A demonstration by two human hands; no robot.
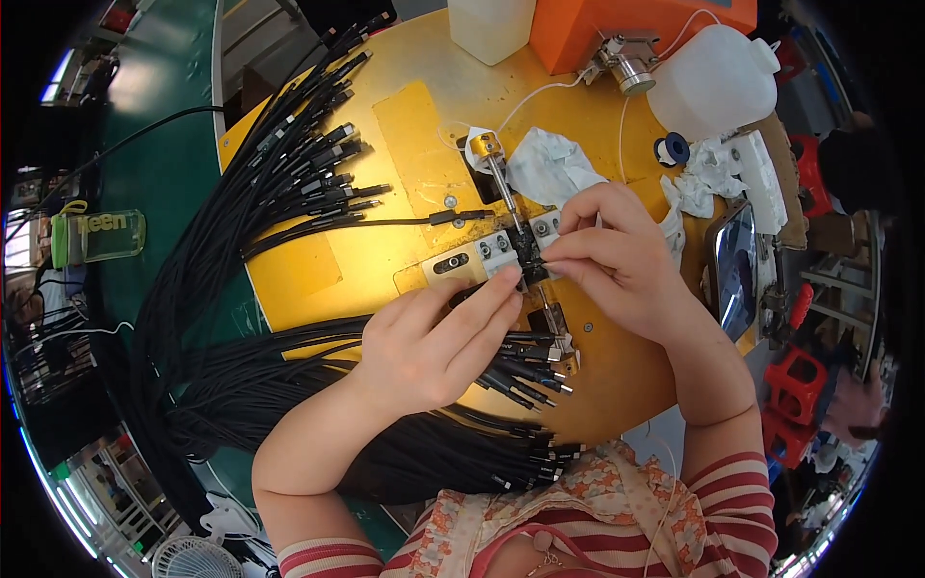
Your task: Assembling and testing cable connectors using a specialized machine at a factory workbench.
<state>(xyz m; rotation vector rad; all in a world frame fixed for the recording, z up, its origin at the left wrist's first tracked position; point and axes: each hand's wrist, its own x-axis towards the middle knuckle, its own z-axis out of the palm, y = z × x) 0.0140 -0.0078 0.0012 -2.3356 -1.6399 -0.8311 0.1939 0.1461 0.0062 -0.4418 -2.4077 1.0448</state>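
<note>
My left hand (424, 342) reaches to a small metal clamping fixture (497, 252), its fingers close together and their tips at the fixture's near edge. Whatever lies under those fingers is mostly hidden. From the other side, my right hand (617, 260) pinches thumb and forefinger at the fixture's dark middle; the small piece between them cannot be made out. A metal rod with a brass-coloured end (487, 146) leans down into the fixture. One black cable (461, 218) with a plug end lies just beyond my left hand. Bundled black cables (535, 371) with metal plugs lie under my left wrist.
More black cables (308, 164) fan over the yellow work plate (318, 265). At the back stand an orange machine (578, 34) and a white plastic jug (713, 82). Crumpled white cloth (554, 169), a blue spool (672, 149) and a phone (734, 270) lie to the right.
</note>
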